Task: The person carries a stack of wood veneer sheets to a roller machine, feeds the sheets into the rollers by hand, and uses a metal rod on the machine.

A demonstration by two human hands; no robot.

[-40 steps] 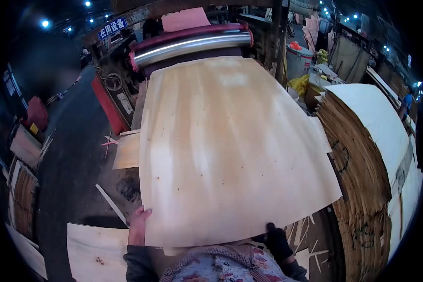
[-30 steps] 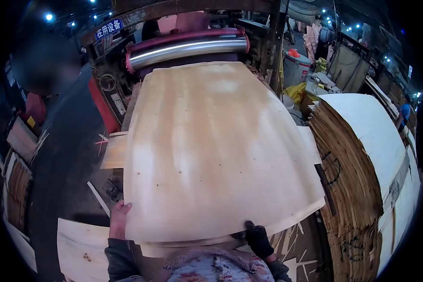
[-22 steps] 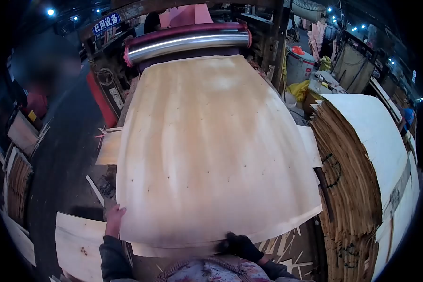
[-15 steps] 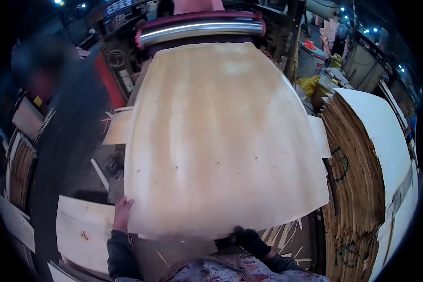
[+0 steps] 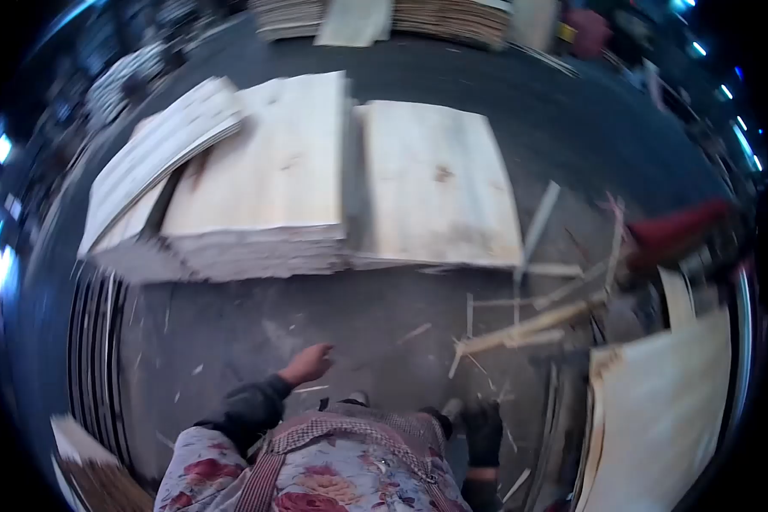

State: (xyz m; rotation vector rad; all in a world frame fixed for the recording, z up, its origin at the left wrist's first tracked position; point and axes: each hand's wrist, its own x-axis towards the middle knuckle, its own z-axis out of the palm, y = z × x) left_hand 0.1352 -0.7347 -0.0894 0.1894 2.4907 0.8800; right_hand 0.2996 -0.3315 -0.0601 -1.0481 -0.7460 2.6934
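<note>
The left hand (image 5: 309,364), loosely part-open, hangs empty above the floor (image 5: 239,320); the gloved right hand's (image 5: 484,422) grip I cannot tell.

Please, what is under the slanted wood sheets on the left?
Under the slanted wood sheets, part of a lower stack shows; whatever lies beneath their covered area cannot be seen.

We're in a wood workshop or factory here: stacks of thin wood sheets (image 5: 264,154) across a grey floor (image 5: 256,316), wood scraps (image 5: 529,328) scattered about, bright lights (image 5: 747,145) at the edges.
</note>
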